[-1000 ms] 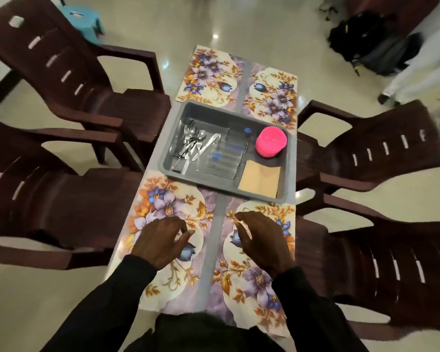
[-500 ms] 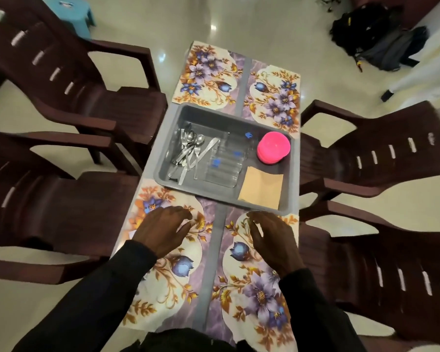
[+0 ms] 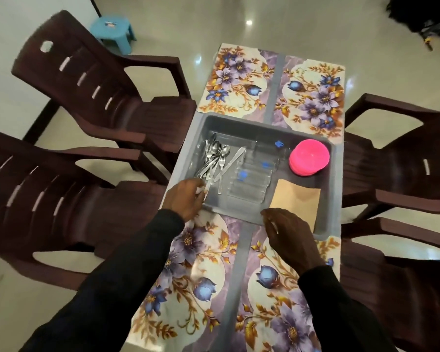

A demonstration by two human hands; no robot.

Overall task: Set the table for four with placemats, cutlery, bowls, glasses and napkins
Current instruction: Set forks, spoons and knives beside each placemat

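Cutlery [image 3: 215, 158] sits at left end of tray [image 3: 239, 123]: stiff, light, slick, so grab by the handles. My left hand [image 3: 186, 199] fingers curl at handle ends, grip unclear. My right hand [image 3: 290, 240] fingers loose, empty.

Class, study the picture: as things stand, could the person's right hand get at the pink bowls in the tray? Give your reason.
Probably yes. The right hand is open at the near rim of the tray. The pink bowls sit uncovered in its far right corner, with only flat napkins lying between.

no text, label, brand or number can be read on anything in view.
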